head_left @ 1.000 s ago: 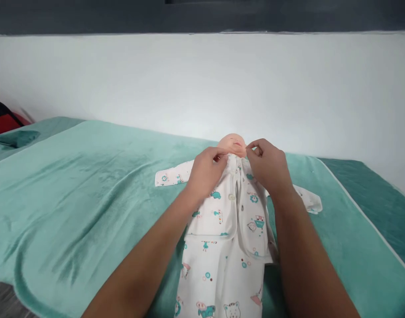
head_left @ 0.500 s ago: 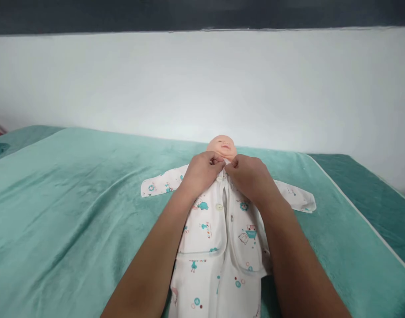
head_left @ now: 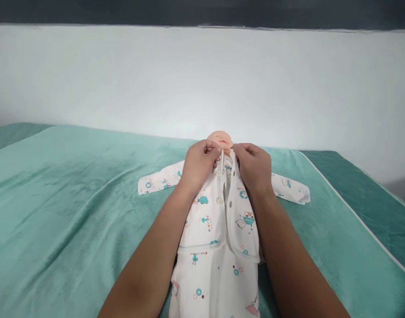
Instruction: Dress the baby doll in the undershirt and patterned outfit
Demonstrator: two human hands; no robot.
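A baby doll (head_left: 221,138) lies on its back in a white printed baby jacket (head_left: 202,221) and matching trousers (head_left: 219,287). Down the jacket's front runs a parted opening, with buttons (head_left: 220,201) on its left edge and buttonholes (head_left: 231,204) on its right. At the collar, my left hand (head_left: 200,163) pinches the left front edge just below the doll's chin. The right front edge is pinched at the neck by my right hand (head_left: 254,165). Both jacket sleeves stretch out sideways.
Under the doll spreads a light green blanket (head_left: 73,198), wrinkled at the left. A darker green surface (head_left: 364,190) shows beyond its pale edge at the right. Behind the bed stands a white wall (head_left: 202,79) with a dark band on top.
My hands have moved apart at the collar, drawing the two front edges away from each other and slightly up. The view has shifted a little.
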